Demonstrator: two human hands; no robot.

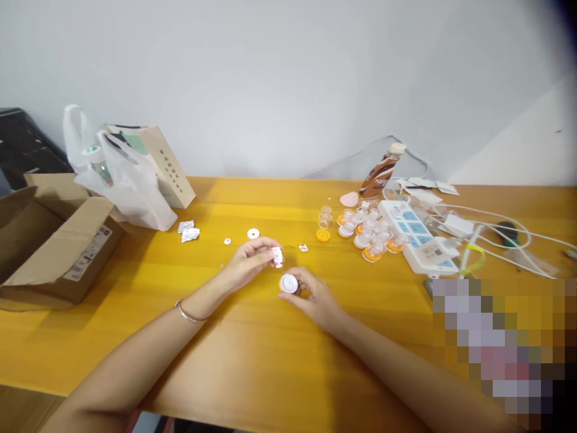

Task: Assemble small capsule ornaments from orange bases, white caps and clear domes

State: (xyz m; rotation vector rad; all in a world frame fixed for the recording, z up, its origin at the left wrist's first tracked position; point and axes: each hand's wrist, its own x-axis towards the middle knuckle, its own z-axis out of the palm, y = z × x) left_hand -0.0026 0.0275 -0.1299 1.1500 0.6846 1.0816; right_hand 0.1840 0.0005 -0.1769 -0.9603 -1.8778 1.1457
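Note:
Over the middle of the table, my left hand [252, 261] pinches a small white openwork plastic piece [278, 257] between thumb and fingers. Just right of it and nearer to me, my right hand [318, 296] grips a round white cup-like part [288, 283], its round face turned up toward me. The two parts are close but apart. On the table beyond my hands lie a white ring-shaped disc [253, 233], a tiny white round piece [228, 241] and another small white openwork piece [303, 248]. An orange disc [323, 235] rests farther right, beside clear round caps [325, 216].
Several clear-and-orange round assemblies [367, 231] cluster at right, next to a white power strip [417, 237] with cables. Behind them stands a brown drink bottle [382, 171]. At left are an open cardboard box [90, 264], a plastic bag [130, 186] and crumpled foil [190, 234].

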